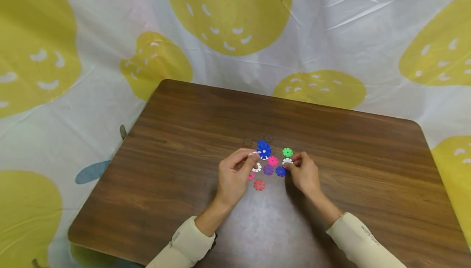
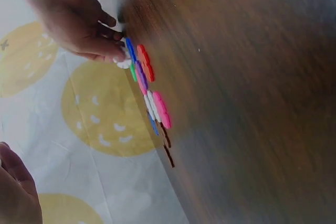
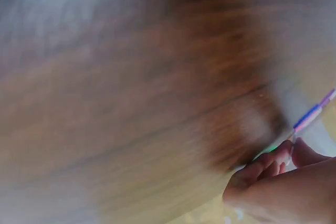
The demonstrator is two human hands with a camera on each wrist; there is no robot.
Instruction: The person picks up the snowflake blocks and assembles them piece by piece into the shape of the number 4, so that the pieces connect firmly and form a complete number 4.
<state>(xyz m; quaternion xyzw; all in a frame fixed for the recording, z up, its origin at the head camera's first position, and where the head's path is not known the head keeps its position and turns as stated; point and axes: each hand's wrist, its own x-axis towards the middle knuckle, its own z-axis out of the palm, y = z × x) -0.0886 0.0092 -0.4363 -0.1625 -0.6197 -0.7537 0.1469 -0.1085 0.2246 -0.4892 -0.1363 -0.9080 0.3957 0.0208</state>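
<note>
Thumb and forefinger of my left hand point(image 1: 233, 174) pinch a white notched plastic disc point(image 1: 253, 153) above the table, at the left of a cluster of similar discs. Blue notched discs point(image 1: 263, 149) sit right beside it; I cannot tell whether they are joined to the held one. On the cluster's right side, my right hand point(image 1: 306, 174) pinches another white notched disc point(image 1: 287, 161) by its edge, between a green disc point(image 1: 288, 152) and a dark blue disc point(image 1: 281, 171). In the left wrist view, the right fingertips grip this white disc point(image 2: 125, 60) at the cluster's end.
Between the hands lie a pink disc point(image 1: 272, 161), a purple disc point(image 1: 268, 170) and a white disc point(image 1: 257, 167). A coral-red disc point(image 1: 259, 185) lies nearest the person. Brown discs point(image 1: 247, 142) blend into the wooden table point(image 1: 176, 137). A lemon-print cloth point(image 1: 312, 27) hangs behind.
</note>
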